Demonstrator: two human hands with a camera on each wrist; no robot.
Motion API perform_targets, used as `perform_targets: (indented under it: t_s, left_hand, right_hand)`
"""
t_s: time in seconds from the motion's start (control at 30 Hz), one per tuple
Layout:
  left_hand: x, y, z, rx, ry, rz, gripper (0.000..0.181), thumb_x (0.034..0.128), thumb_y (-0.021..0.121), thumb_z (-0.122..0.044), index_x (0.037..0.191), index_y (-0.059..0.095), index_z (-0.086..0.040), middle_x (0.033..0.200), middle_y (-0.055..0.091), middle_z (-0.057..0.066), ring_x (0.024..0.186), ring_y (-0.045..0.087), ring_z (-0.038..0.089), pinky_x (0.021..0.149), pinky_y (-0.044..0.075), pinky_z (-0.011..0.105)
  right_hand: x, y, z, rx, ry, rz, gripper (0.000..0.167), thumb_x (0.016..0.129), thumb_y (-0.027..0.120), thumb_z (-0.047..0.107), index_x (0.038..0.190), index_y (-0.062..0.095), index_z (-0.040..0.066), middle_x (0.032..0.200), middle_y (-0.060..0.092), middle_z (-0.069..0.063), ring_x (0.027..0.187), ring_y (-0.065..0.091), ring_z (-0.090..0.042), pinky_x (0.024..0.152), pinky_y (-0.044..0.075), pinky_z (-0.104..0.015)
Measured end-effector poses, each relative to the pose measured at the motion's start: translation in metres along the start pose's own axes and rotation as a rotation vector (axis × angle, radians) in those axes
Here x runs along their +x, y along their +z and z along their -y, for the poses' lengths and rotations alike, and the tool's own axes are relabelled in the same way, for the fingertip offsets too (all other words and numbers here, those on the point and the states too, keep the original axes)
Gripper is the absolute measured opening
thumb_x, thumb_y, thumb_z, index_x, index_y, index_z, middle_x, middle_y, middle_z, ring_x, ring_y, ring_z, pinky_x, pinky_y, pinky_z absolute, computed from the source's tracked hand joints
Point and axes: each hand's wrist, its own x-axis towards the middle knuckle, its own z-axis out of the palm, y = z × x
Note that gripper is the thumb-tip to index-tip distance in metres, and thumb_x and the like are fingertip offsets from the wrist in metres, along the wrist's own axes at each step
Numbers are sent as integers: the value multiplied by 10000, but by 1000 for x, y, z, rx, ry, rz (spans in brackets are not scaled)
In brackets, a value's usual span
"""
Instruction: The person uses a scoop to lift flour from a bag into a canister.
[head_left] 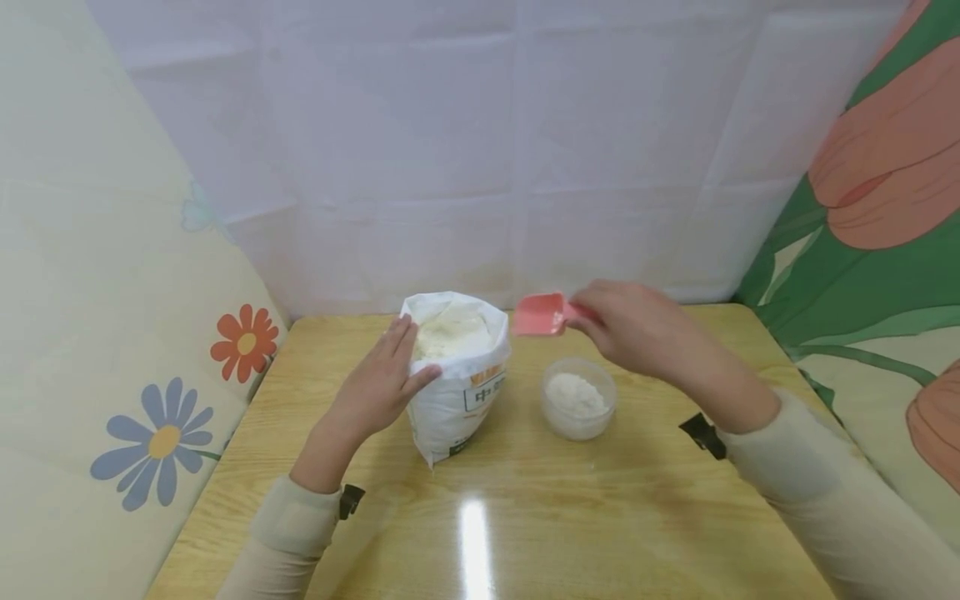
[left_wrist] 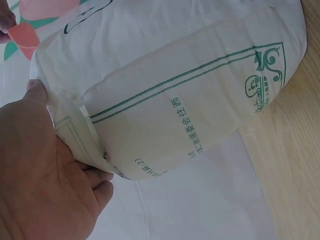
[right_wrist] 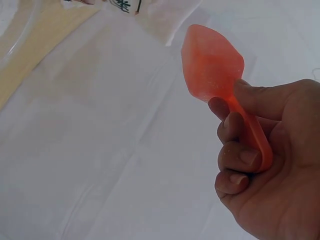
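Observation:
A white bag of flour [head_left: 446, 417] stands open-topped on the table, pale flour [head_left: 453, 333] showing inside its mouth. My left hand [head_left: 375, 383] holds the bag's rim at its left side; in the left wrist view the thumb and fingers lie about the folded edge. To the right, my right hand [head_left: 630, 329] grips the handle of a pink-red scoop [head_left: 540, 315], raised above the table between bag and bowl. Only a trace of white powder shows on the scoop [right_wrist: 212, 65]. Below it, a clear bowl [head_left: 577, 429] contains a mound of white flour [head_left: 576, 395].
The wooden table [head_left: 570, 517] reaches back to a white sheet [head_left: 420, 150]. Flower-printed cloths hang at the left [head_left: 60, 317] and right [head_left: 885, 300]. A tiny white speck lies in front of the bowl.

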Motion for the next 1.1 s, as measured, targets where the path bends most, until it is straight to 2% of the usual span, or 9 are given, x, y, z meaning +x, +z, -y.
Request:
perform_targets:
  t_s: [0.43, 0.7, 0.93, 1.1]
  left_hand:
    - [1, 1, 0, -12, -14, 14, 874, 1053, 404, -561, 1583, 138, 80, 1671, 87, 235, 1553, 87, 372, 1252, 157, 510]
    - [1, 0, 0, 2, -20, 19, 874, 1054, 391, -568, 1584, 136, 78, 1671, 88, 236, 1554, 86, 368, 1255, 153, 502]
    - [1, 0, -1, 7, -13, 15, 875, 1053, 396, -567, 1581, 142, 83, 1668, 98, 242, 1551, 95, 378, 1251, 158, 507]
    - [1, -1, -1, 5, -6, 9, 873, 1050, 425, -553, 1580, 149, 83, 1668, 103, 241, 1549, 101, 382, 1248, 166, 513]
  right_hand:
    - [21, 6, 10, 20, -62, 7, 239, 1014, 630, 226, 1097, 725, 23, 998, 720, -90, 897, 667, -253, 825, 569, -457]
    - [38, 12, 14, 2, -72, 55, 194, 1008, 643, 240, 908, 707, 86, 855, 644, -26, 745, 537, -197, 686, 491, -348]
    - [56, 8, 23, -78, -126, 155, 178, 1000, 632, 190, 847, 694, 122, 799, 607, -17, 709, 539, -209, 657, 502, -363]
    - [71, 1, 36, -183, -152, 270, 118, 959, 672, 161, 861, 704, 103, 822, 624, -18, 718, 562, -219, 671, 530, -377]
